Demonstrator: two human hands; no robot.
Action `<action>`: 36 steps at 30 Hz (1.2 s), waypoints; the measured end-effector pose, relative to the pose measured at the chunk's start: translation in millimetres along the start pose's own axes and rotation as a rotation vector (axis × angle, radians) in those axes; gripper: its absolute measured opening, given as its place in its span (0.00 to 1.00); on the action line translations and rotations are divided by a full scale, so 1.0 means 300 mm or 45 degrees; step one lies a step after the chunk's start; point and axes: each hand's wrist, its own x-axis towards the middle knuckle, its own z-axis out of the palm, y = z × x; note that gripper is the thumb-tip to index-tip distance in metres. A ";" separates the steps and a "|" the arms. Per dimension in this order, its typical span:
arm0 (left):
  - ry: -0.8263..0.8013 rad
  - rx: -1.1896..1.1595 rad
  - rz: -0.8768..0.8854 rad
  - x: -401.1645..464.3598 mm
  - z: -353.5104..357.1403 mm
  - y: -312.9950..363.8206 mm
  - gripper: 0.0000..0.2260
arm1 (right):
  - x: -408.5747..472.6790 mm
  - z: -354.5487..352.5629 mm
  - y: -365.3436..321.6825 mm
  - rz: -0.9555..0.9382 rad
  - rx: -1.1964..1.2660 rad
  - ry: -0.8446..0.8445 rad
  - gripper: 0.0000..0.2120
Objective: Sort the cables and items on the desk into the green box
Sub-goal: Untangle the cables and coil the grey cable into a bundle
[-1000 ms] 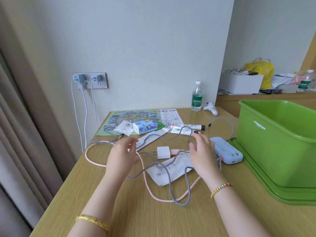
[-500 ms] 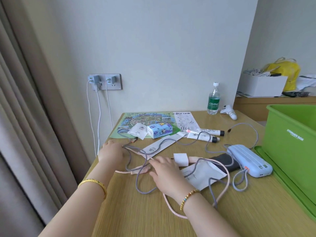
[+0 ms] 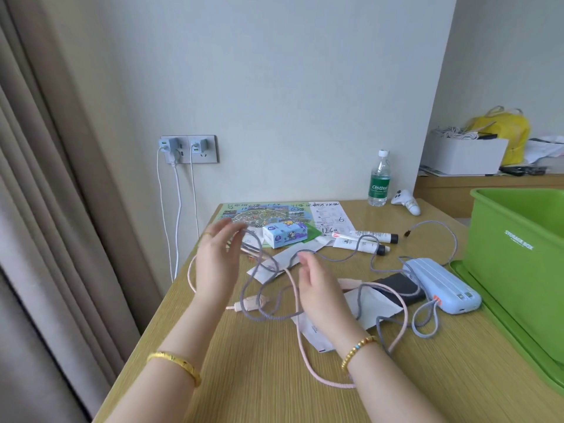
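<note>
On the desk (image 3: 274, 377) by the wall, our hands, left hand (image 3: 215, 261) and right hand (image 3: 317, 285), hover apart, fingers relaxed, over tangled grey cable (image 3: 265, 314) and pink cable (image 3: 305, 361); we judge untangling comes next, then carrying them right to the green box (image 3: 518, 254).

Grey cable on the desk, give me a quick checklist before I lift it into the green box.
1. Grey cable held by a hand: not ok; left hand and right hand are open beside it.
2. Free of the pink cable: not ok, they cross.
3. Free of the power bank: cannot tell; a grey loop lies against it.
4. Green box open on top: ok.
5. Far plug loose on the desk: ok.
</note>
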 end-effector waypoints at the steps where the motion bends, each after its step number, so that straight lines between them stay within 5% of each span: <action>1: -0.017 -0.065 0.039 -0.023 0.002 0.033 0.07 | -0.002 -0.022 -0.012 0.024 0.085 0.021 0.16; 7: -0.257 -0.067 0.243 -0.140 0.023 0.169 0.07 | -0.038 -0.121 -0.075 -0.060 0.538 -0.131 0.14; 12: -0.347 -0.115 0.139 -0.175 0.027 0.163 0.06 | -0.061 -0.124 -0.055 -0.030 0.279 -0.211 0.07; 18: -0.261 0.024 0.001 -0.160 0.019 0.073 0.02 | -0.034 -0.155 -0.030 -0.035 0.596 0.178 0.14; 23: -0.300 0.163 0.015 -0.156 0.028 0.045 0.03 | -0.034 -0.159 -0.037 -0.050 0.850 0.231 0.14; 29: 0.007 0.183 -0.057 -0.128 -0.009 -0.003 0.01 | -0.015 -0.212 -0.016 0.085 1.190 0.428 0.13; 33: 0.048 0.065 -0.165 -0.126 -0.023 -0.002 0.06 | -0.009 -0.211 0.016 0.214 1.039 0.505 0.14; 36: 0.104 0.208 -0.024 -0.107 -0.044 0.011 0.07 | 0.002 -0.205 0.053 0.346 0.893 0.533 0.14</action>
